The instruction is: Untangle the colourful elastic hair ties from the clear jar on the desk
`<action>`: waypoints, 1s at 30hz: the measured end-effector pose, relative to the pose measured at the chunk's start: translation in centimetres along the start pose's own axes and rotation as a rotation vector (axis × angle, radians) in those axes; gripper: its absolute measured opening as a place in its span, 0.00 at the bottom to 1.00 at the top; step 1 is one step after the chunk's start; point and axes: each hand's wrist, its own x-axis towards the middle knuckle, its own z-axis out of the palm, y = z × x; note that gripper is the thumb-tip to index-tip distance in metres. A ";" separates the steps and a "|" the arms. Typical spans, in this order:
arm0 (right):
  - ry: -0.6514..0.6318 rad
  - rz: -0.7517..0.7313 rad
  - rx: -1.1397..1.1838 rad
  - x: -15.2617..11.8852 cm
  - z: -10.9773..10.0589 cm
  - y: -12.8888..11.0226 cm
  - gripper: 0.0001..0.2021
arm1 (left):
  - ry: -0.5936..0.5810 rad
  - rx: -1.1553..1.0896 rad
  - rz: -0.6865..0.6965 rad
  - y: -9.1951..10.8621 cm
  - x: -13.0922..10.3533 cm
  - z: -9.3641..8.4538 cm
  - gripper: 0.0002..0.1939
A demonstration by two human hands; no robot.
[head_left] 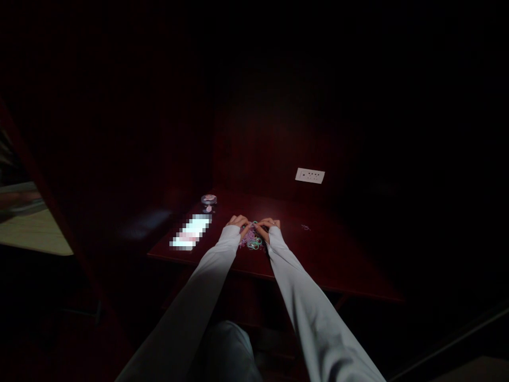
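Observation:
A small pile of purple and mint-green elastic bands (253,244) lies on the dark red table (234,262), close to its front edge. My left hand (237,222) is at the left side of the pile, thumb and fingers pinched together. From the right, my right hand (271,225) mirrors it with a similar pinch. The fingertips of both hands nearly meet over the back of the pile, on what looks like a greenish elastic band (254,223). Its exact shape is too small to make out.
Left of my hands lies a bright, blurred-out screen (191,232). Behind it stands a small round tub (209,203) with a lid. A few purple bits (305,227) lie to the right. A white socket plate (310,175) is on the back wall. Beyond a partition, another person's arm (18,200) shows.

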 end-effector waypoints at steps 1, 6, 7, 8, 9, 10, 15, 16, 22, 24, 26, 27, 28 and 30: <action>0.022 0.012 -0.019 0.1 -0.4 0.1 0.13 | 0.003 0.005 -0.010 0.1 0.0 -0.1 0.08; 0.346 0.265 -0.143 0.8 -5.8 2.7 0.21 | 0.020 0.047 -0.067 0.2 -0.1 -0.3 0.06; 0.428 0.337 -0.189 0.8 -7.4 3.5 0.21 | 0.020 0.051 -0.076 0.2 -0.1 -0.3 0.06; 0.483 0.400 -0.243 0.7 -8.9 4.3 0.20 | 0.022 0.054 -0.084 0.1 -0.1 -0.3 0.07; 0.517 0.450 -0.297 0.6 -10.2 5.1 0.19 | 0.025 0.055 -0.093 0.1 -0.1 -0.3 0.07; 0.530 0.496 -0.342 0.4 -11.4 5.8 0.19 | 0.030 0.053 -0.103 0.0 -0.1 -0.2 0.07; 0.493 0.588 -0.443 0.1 -13.5 7.3 0.19 | 0.061 0.029 -0.149 -0.1 0.0 -0.2 0.08; 0.481 0.595 -0.453 0.1 -13.4 7.4 0.19 | 0.064 0.026 -0.154 -0.1 0.0 -0.2 0.08; 0.483 0.564 -0.424 0.1 -13.0 7.7 0.24 | 0.070 0.021 -0.169 -0.2 0.1 -0.3 0.09; 0.492 0.553 -0.397 0.1 -13.0 7.7 0.23 | 0.078 0.018 -0.170 -0.2 0.1 -0.3 0.09; 0.510 0.544 -0.376 0.1 -12.8 7.5 0.20 | 0.086 0.012 -0.171 -0.2 0.1 -0.3 0.09; 0.515 0.533 -0.369 0.2 -12.5 7.3 0.18 | 0.092 0.008 -0.172 -0.2 0.1 -0.3 0.09; 0.516 0.513 -0.365 0.3 -12.1 6.9 0.17 | 0.098 0.002 -0.172 -0.2 0.2 -0.2 0.09; 0.482 0.444 -0.354 0.4 -10.7 5.9 0.15 | 0.114 -0.010 -0.175 -0.2 0.2 -0.2 0.09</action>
